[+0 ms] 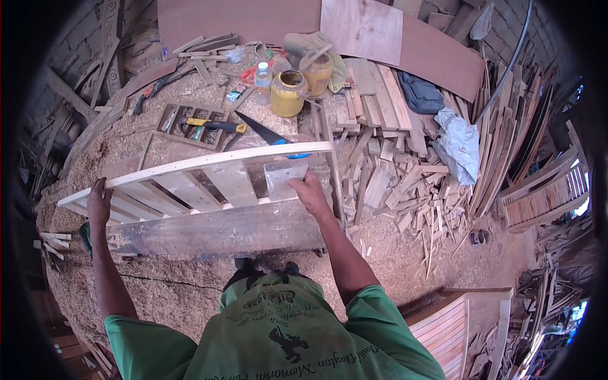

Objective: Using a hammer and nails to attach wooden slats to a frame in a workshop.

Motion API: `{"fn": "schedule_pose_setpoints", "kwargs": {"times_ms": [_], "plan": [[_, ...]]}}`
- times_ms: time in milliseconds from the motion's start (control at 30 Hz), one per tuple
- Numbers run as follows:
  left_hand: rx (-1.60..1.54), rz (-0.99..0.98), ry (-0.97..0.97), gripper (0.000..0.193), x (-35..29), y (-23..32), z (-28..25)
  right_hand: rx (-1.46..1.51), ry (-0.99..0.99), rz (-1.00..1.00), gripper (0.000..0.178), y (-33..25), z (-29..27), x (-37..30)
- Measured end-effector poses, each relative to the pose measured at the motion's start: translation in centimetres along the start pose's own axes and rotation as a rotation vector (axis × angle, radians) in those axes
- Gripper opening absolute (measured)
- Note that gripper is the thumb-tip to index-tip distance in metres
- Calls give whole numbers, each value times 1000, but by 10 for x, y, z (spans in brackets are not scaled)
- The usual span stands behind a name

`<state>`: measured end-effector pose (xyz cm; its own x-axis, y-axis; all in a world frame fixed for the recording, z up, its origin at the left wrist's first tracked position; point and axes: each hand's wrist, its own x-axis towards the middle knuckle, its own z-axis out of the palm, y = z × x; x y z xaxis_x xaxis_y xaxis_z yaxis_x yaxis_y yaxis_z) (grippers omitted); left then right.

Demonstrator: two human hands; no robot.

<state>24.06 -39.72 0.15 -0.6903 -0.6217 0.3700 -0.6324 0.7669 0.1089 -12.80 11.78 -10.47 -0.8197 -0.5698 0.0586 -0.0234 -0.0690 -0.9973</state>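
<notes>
A slatted wooden frame (240,156), with long pale rails and several cross slats, lies across the workbench (221,233) in front of me. My left hand (99,201) is closed round the rail near the frame's left end. At the right end, my right hand (309,191) grips the edge of a wide, pale wooden slat (284,180), thumb on its face; some fingers are hidden behind it. Just beyond the far rail rests a handsaw (261,130) with a dark blade and blue handle. A yellow-and-black hand tool (215,125) lies over a divided wooden tray (170,120).
Yellow tubs (288,101) and a clear bottle (263,77) stand beyond the frame. Offcuts (405,196) heap up on the right, below stacked boards (386,95), a dark bag (420,92) and a pale sack (458,144). Wood shavings (183,272) cover the floor.
</notes>
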Motion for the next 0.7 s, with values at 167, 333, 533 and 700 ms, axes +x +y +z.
{"fn": "schedule_pose_setpoints", "kwargs": {"times_ms": [167, 333, 533, 700], "plan": [[-13, 33, -20, 41, 7, 21, -5, -39, -10, 97, 48, 3, -4, 15], [-176, 89, -276, 51, 18, 55, -24, -55, -15, 93, 49, 14, 4, 19], [-478, 246, -468, 62, 26, 231, -61, -170, 40, 97, 52, 25, 6, 26], [-591, 427, -583, 74, 42, 344, -39, -59, 40, 88, 53, 17, 4, 25]]}}
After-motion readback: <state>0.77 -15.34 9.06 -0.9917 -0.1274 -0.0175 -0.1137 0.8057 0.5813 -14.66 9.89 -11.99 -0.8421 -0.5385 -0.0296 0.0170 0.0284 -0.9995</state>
